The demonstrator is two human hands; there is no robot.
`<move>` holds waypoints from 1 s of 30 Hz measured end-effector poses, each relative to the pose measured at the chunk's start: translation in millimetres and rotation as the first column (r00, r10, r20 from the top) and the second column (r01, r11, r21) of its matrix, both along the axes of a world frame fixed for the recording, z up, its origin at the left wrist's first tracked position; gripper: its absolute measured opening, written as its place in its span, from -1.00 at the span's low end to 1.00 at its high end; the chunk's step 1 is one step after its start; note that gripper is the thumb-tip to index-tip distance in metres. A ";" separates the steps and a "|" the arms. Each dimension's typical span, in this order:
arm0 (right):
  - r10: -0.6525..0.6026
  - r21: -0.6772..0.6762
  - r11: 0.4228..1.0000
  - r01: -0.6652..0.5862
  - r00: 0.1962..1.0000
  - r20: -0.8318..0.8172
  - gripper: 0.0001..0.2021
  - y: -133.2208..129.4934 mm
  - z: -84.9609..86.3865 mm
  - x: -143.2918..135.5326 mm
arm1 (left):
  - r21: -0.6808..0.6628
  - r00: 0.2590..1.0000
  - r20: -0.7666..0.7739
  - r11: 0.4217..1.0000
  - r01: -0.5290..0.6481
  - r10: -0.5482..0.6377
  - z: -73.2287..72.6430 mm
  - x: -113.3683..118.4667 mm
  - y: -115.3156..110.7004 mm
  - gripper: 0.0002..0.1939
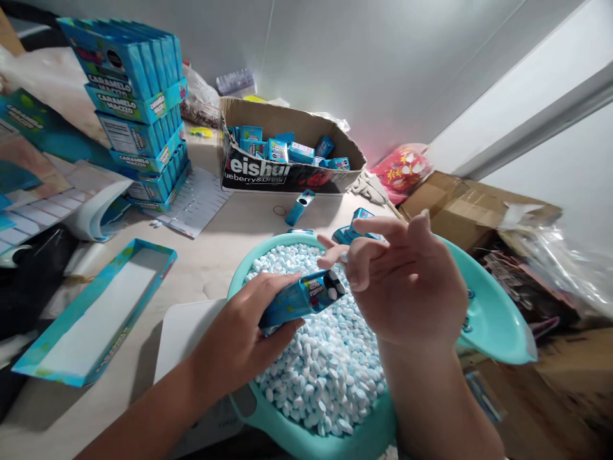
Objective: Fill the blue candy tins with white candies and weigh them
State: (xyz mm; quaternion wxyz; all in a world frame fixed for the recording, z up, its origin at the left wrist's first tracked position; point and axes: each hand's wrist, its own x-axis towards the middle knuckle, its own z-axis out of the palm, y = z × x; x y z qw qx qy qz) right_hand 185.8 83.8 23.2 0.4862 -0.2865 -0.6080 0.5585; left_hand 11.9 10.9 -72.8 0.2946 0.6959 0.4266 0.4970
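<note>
My left hand (249, 319) is wrapped round a small blue candy box (292, 299), tilted with its open end to the right. White candies show in that opening. Beside it, my right hand (402, 281) is raised, palm toward me, with fingers loosely bent and apart. A small pale spot shows by its fingertips; I cannot tell whether it is a candy or a nail. Under both hands is a turquoise tub (261, 246) full of white and pale blue candies (320, 377).
A cardboard box (292, 176) of small blue boxes stands behind the tub. Blue display boxes (138, 108) are stacked at left, above a display tray (105, 306). Loose small boxes (301, 207) lie on the table. A turquoise bowl (498, 313) and cartons (454, 204) are at right.
</note>
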 end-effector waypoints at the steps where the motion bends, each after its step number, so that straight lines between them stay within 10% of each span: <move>1: -0.010 -0.004 1.000 0.010 1.000 -0.007 -0.64 0.3 -0.3 0.3 | -0.002 1.000 -0.001 1.000 -0.001 0.001 0.0 0.0 -0.1 -0.59; 22: 0.132 -0.021 0.991 -0.131 0.991 0.010 -0.59 2.2 2.7 -0.7 | 0.016 1.000 -0.011 1.000 -0.008 0.009 1.9 0.0 0.7 -0.62; 30: -0.125 0.177 0.980 0.092 0.975 0.184 -0.63 -0.6 0.1 2.9 | 0.005 1.000 -0.015 1.000 -0.021 0.021 2.1 0.7 0.0 -0.60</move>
